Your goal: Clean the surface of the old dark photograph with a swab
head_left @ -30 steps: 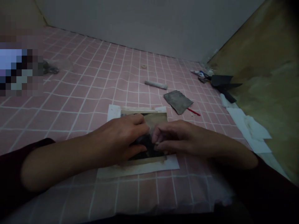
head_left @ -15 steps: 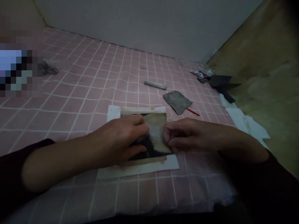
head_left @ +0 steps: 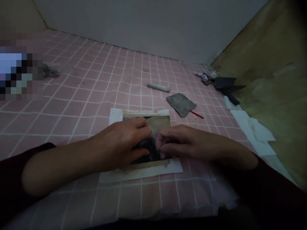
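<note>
Head view: dark-and-tan picture (head_left: pixel 159 122) lies under left hand (head_left: pixel 127 135), thumb spread, and right hand (head_left: pixel 179 140), pinch unclear.

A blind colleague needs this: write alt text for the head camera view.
A left hand and right hand are over a dark and tan picture on white paper, on a pink cloth with white grid lines. Beyond lie a grey cylinder, a grey square sheet and a thin red stick.
</note>
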The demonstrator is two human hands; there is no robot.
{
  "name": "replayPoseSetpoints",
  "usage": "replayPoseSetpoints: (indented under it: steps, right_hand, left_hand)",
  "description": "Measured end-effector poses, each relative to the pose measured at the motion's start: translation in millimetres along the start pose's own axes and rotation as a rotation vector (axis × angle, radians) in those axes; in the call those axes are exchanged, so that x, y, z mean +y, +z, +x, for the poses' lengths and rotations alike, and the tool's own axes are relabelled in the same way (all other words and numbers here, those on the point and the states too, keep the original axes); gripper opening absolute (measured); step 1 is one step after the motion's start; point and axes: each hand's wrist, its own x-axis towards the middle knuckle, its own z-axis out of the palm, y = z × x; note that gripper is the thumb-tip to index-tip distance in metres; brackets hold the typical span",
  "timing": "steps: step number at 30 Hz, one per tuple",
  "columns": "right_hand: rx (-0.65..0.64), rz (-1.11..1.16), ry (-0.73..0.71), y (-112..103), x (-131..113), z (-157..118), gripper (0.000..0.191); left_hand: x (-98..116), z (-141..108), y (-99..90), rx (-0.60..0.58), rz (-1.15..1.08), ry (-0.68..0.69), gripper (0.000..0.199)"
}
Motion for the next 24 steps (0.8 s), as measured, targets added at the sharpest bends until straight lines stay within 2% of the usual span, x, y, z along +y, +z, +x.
replayPoseSetpoints:
  steps: [2, 5, 10, 14, 17, 20, 24]
  right_hand:
    - [-0.03, 0.0, -0.011, -0.5, -0.4, -0.6, 0.01]
    - [-0.094, -0.068, 0.052, -6.4, 1.4, -4.6, 0.009]
    - [-0.028, -0.002, 0.023, -4.6, 0.6, -1.6, 0.008]
    - [-0.075, -0.027, 0.051, -4.9, 0.2, -1.4, 0.01]
    - [-0.06, -0.068, 0.09, -6.5, 1.0, -2.8, 0.011]
    - [-0.012, -0.001, 0.034, -1.6, -0.9, 0.7, 0.008]
    - [-0.06, 0.003, 0.033, -1.8, -1.1, -0.1, 0.01]
  left_hand:
    - [0.0, 0.4, 0.2, -0.001, -0.004, -0.005, 0.013]
    - [-0.5, 1.0, 0.1, -0.008, -0.016, -0.001, 0.015]
    - [-1.2, 1.2, -0.6, -0.007, -0.01, 0.0, 0.013]
    - [-0.1, 0.7, -1.4, -0.014, 0.0, -0.009, 0.013]
    - [0.7, -0.1, -1.2, -0.015, -0.002, -0.006, 0.013]
    - [0.8, -1.0, -0.6, -0.008, -0.002, -0.002, 0.012]
    - [0.5, -0.4, -1.2, -0.011, 0.003, -0.011, 0.013]
